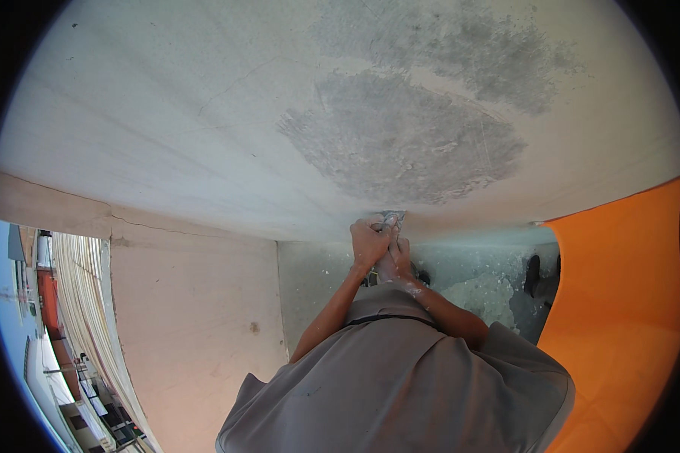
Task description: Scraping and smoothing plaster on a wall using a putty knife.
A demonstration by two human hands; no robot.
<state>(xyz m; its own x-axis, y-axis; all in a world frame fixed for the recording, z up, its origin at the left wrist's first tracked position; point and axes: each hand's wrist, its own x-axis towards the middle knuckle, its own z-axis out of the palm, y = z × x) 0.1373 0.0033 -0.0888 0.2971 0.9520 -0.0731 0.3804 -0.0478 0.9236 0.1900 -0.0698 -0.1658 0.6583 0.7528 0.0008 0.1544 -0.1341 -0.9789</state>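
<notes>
In front of my body, near the lower edge of a pale wall with rough grey patches, I hold a small flat tool smeared with grey material, its exact kind unclear. My left hand is closed on it, fingers curled over its upper part. My right hand, dusted white, is closed just right of and partly below the left, also gripping the tool. The tool's top end is at or very near the wall surface; I cannot tell if they touch.
Below is a grey floor with white spatters and a dark shoe at right. An orange sheet borders the right. At left are a pinkish surface and an opening onto outdoor structures.
</notes>
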